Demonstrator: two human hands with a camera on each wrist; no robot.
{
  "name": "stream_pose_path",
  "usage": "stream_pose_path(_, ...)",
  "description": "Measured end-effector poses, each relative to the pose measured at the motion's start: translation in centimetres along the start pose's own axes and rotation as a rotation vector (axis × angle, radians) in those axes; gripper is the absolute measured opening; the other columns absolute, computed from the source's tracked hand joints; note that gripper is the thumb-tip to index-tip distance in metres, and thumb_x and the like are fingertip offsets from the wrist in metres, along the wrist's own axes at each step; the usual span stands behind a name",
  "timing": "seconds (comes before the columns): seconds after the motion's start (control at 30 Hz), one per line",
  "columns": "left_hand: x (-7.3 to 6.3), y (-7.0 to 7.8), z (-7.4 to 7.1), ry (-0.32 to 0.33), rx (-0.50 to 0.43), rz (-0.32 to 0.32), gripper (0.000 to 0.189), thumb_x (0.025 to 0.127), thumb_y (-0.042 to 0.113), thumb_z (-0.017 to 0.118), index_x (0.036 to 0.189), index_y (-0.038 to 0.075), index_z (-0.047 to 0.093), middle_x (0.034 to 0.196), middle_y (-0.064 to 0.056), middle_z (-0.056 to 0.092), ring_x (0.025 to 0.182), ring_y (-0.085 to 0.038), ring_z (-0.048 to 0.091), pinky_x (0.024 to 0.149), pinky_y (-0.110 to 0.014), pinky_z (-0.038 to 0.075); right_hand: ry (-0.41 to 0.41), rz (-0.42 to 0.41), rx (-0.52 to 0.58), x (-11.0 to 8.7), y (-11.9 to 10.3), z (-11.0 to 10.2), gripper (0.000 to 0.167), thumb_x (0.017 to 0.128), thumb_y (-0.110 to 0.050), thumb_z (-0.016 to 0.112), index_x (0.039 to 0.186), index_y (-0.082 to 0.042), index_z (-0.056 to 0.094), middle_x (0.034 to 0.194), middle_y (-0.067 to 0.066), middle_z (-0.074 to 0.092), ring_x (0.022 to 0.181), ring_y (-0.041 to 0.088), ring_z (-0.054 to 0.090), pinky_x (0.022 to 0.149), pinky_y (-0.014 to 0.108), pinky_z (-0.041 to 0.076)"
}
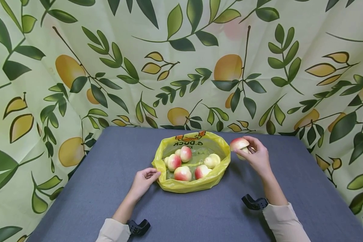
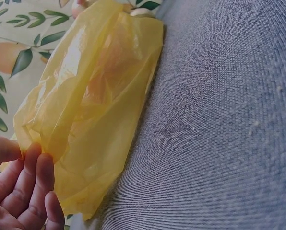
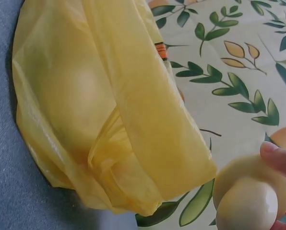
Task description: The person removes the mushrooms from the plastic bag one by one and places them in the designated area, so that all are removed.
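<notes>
A yellow plastic bag (image 1: 187,186) stands with its mouth spread wide. Inside lie several rounded mushrooms (image 1: 183,173) with red-and-cream caps and pale undersides. At the bag's left rim, my left hand (image 1: 145,181) pinches the thin plastic between thumb and fingers; the left wrist view shows the pinched fold of the bag (image 2: 95,110) up close. Just outside the right rim, my right hand (image 1: 258,157) holds one mushroom (image 1: 239,144) above the table. Its pale underside and thick rounded stem (image 3: 248,206) face the right wrist camera, beside the bag's wall.
The bag rests on a table with a grey-blue cloth (image 1: 199,215). Behind it hangs a leaf-and-fruit patterned curtain (image 1: 181,80). Black camera mounts (image 1: 255,202) sit at both wrists.
</notes>
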State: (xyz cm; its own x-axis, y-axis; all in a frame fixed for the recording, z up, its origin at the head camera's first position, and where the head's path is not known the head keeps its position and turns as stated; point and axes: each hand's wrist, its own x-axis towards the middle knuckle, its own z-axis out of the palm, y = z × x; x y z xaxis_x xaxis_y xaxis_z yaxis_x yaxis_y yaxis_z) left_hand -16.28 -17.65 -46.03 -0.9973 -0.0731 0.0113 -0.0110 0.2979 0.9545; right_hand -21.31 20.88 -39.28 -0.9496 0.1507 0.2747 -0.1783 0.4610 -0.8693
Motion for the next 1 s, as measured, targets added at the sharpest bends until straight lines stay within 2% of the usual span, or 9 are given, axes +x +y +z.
stream_pose_path(0.4,-0.1,-0.1,0.0,0.002,0.002,0.008,0.017,0.086,0.006,0.069,0.094,-0.008,0.068,0.087,-0.018,0.072,0.071,-0.004,0.063,0.066,-0.016,0.052,0.007,-0.043,0.051,0.2,-0.5,1.0,0.059,0.075,-0.006,0.081,0.127,0.003,0.055,0.125,0.016,0.059,0.1,-0.018,0.048,0.085,-0.003,0.039)
stream_pose_path(0.6,-0.1,0.0,0.0,0.003,0.001,0.003,0.017,0.086,0.007,0.069,0.094,-0.008,0.068,0.087,-0.018,0.072,0.071,-0.004,0.063,0.067,-0.016,0.053,-0.004,-0.057,0.085,0.3,-0.6,1.4,0.056,0.076,-0.003,0.08,0.125,0.004,0.055,0.115,-0.003,0.057,0.1,-0.016,0.05,0.086,-0.002,0.04)
stream_pose_path(0.7,-0.1,0.1,0.0,0.002,-0.003,0.001,0.017,0.086,0.007,0.069,0.094,-0.008,0.068,0.087,-0.018,0.072,0.071,-0.004,0.063,0.067,-0.017,0.053,-0.026,-0.045,0.096,0.3,-0.7,1.6,0.056,0.077,-0.005,0.079,0.126,0.003,0.054,0.115,-0.008,0.055,0.102,-0.016,0.049,0.087,-0.002,0.039)
stream_pose_path(1.0,-0.2,0.2,-0.1,-0.009,-0.008,-0.003,0.018,0.087,0.008,0.07,0.095,-0.008,0.068,0.088,-0.017,0.072,0.071,-0.003,0.063,0.067,-0.018,0.053,-0.05,-0.041,0.125,0.3,-1.3,2.3,0.058,0.076,-0.004,0.08,0.127,0.003,0.054,0.118,-0.003,0.056,0.102,-0.017,0.05,0.088,-0.002,0.04)
